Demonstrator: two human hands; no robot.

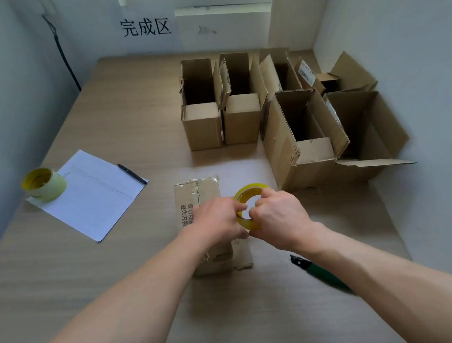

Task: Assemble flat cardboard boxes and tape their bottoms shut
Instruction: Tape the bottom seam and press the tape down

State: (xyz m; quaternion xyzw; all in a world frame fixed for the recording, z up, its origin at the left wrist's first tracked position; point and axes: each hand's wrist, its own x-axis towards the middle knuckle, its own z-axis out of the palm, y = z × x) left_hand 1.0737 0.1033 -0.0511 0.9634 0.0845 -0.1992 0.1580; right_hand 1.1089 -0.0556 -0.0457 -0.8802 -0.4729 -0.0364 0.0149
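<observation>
Yellow-cored clear tape in a thin ring [249, 206] sits between the two hands, right at the fingers: the right hand [277, 220] curls around its near right rim and grips it, while the left hand [218, 218] pinches at its left edge, seemingly picking for the loose end. The ring stands tilted on edge, hole facing the camera. Directly under the left fingers lies the brown cardboard box [209, 227] on the wooden counter [132, 111], its printed, partly taped face up and its long axis running away from the person. So the pull should probably run along that seam. Right of the right forearm lies a green-handled utility knife [319, 272]. Far beyond the fingers stand the finished open cardboard boxes [241, 109].
</observation>
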